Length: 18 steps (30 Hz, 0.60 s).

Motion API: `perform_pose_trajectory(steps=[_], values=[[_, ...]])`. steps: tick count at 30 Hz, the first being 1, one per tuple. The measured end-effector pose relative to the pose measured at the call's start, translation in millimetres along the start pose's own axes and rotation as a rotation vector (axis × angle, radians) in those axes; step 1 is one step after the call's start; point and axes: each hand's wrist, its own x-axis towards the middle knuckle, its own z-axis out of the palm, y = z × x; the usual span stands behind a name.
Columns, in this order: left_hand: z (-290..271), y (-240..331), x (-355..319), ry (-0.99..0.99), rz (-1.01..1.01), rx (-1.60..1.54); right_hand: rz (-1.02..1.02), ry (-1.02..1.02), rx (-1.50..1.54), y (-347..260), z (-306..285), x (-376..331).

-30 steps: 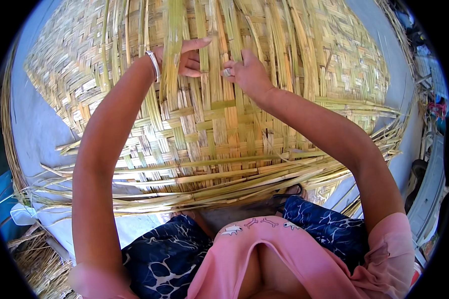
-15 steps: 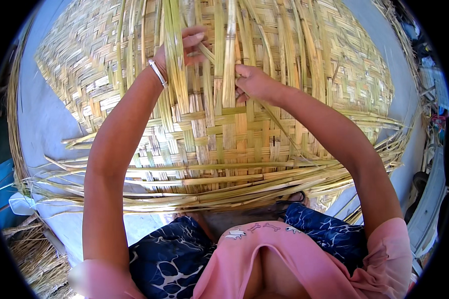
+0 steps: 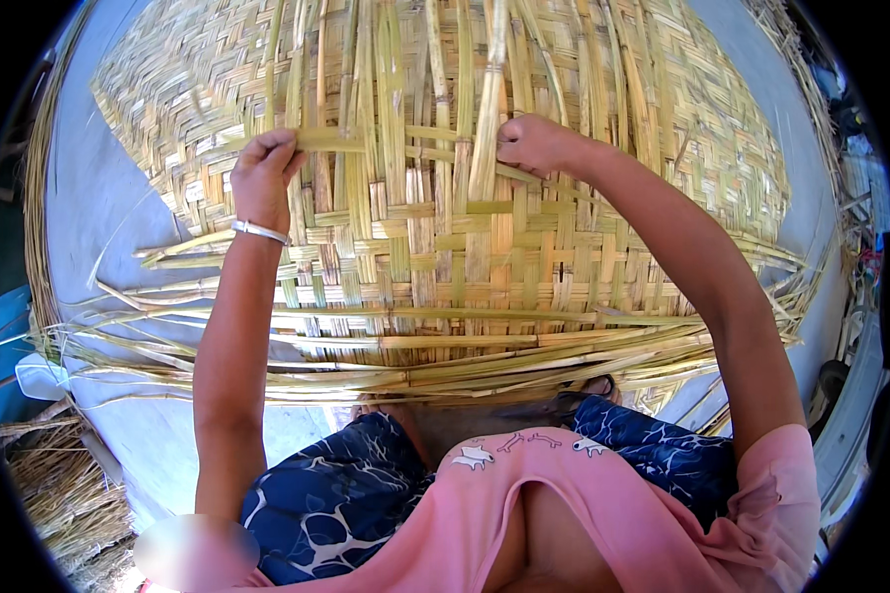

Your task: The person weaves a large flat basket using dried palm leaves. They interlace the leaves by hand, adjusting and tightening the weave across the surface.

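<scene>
Grey-blue smooth floor (image 3: pixel 84 227), mostly covered by one large item of weaving; shaggy heap of dry straw (image 3: pixel 64 494) and a whitish, box-like container (image 3: pixel 42 378) at left; clutter at the far right, too small to sort.

Item: broad mat of interlaced flat yellow-green and straw-brown strips (image 3: pixel 494 252), spread before the seated person, its near part more openly woven. Long, loose bundle of thin yellow-green stalks (image 3: pixel 485 374) along the near side, by the feet.

Left hand (image 3: pixel 265 178), silver-coloured bangle (image 3: pixel 260 233) at the wrist: thumb and fingers closed on a flat, pale yellow-green cross strip (image 3: pixel 336 139), which lies over the mat and passes beneath at least some of the long upright yellow-green strips (image 3: pixel 390 99).

Right hand (image 3: pixel 544 146): fingers curled in, beside a broad upright strip; what they pinch, if anything, I cannot tell.

Step in hand, by my judgement: setting a crosswise strip among the lengthwise ones. Next move seems to call for keeping it flat and level, and snugging it against the weave below.

Markings: no brand, label or writing legible; pink cotton-like shirt (image 3: pixel 603 504) bears small animal drawings; navy trousers (image 3: pixel 336 494) carry a white, vein-like pattern.
</scene>
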Motion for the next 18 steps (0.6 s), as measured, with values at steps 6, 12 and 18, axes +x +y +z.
perform_pose_trajectory(steps=[6,12,18], values=[[-26.5,-21.0,-24.4,0.141,-0.078,0.011,-0.081,-0.056,-0.215,-0.8,-1.5,-2.7],[-11.5,-4.9,-5.3,0.112,0.06,0.106,0.009,-0.243,-0.048,-3.5,-14.5,-16.3],[-32.2,-6.1,-11.3,0.076,0.087,0.194,-0.191,-0.174,-0.288,11.7,-8.9,-11.9]])
